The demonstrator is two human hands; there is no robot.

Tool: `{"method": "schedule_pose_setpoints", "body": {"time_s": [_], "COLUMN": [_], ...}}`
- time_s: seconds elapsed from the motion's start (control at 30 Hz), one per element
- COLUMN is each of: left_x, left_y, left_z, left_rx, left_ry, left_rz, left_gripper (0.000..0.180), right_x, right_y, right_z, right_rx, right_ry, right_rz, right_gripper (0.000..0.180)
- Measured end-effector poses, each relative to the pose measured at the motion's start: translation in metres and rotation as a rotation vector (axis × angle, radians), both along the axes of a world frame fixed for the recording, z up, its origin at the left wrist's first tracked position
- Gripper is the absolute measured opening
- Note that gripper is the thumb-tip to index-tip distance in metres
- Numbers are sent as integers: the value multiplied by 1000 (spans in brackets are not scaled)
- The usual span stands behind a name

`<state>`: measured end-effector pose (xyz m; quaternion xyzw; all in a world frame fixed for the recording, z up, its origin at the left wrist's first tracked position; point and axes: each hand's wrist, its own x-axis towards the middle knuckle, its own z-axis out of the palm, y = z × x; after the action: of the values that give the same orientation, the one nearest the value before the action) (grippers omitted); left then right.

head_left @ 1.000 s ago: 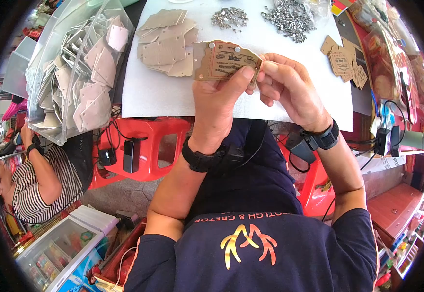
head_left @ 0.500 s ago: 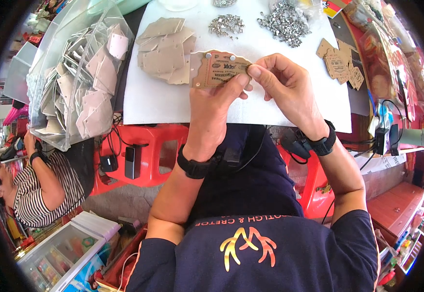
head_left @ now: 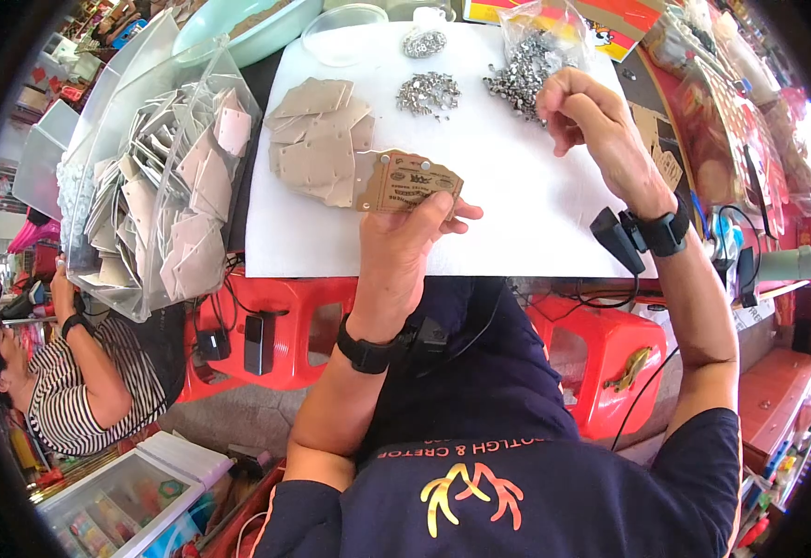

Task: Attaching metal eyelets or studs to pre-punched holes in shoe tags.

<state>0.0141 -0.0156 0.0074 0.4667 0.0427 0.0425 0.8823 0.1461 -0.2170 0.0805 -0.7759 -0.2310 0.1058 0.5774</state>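
In my left hand (head_left: 396, 246) is a brown printed card (head_left: 407, 183) with a wavy edge, pinched between thumb and fingers. Two round silver studs sit along its far edge, and a small hole shows near its left corner. My right hand (head_left: 596, 126) is over the right side of the white sheet, its fingers curled in beside a heap of small metal fasteners (head_left: 515, 86). Whatever is between those fingertips is hidden. A stack of plain grey-beige cards (head_left: 317, 139) lies left of the held card, partly behind it. A smaller pile of metal pieces (head_left: 429, 93) lies farther back.
A clear plastic bin (head_left: 136, 270) full of cards stands at the left. A white foam sheet (head_left: 498, 223) covers the tabletop. At the back are a round clear lid (head_left: 345, 46) and a pale green basin (head_left: 238, 42). More printed cards (head_left: 661, 153) lie beyond my right wrist.
My right hand has let go of the card and moved right and away from me to the metal heap. My left hand, still holding the card, appears lower in the view.
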Motion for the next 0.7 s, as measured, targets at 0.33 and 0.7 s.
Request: {"method": "schedule_pose_setpoints", "body": {"time_s": [0.33,0.7], "left_x": [3,4], "left_y": [6,8], "left_z": [-4,-7], "left_rx": [-91,-135], "left_ry": [8,16], "left_rz": [-46,-47], "left_gripper": [18,18], "right_x": [38,50], "right_y": [51,80], "right_z": [-29,-50], "right_rx": [-514,-584], "right_ry": [-338,-530], "right_rz": [131,171], "right_gripper": [25,17]}}
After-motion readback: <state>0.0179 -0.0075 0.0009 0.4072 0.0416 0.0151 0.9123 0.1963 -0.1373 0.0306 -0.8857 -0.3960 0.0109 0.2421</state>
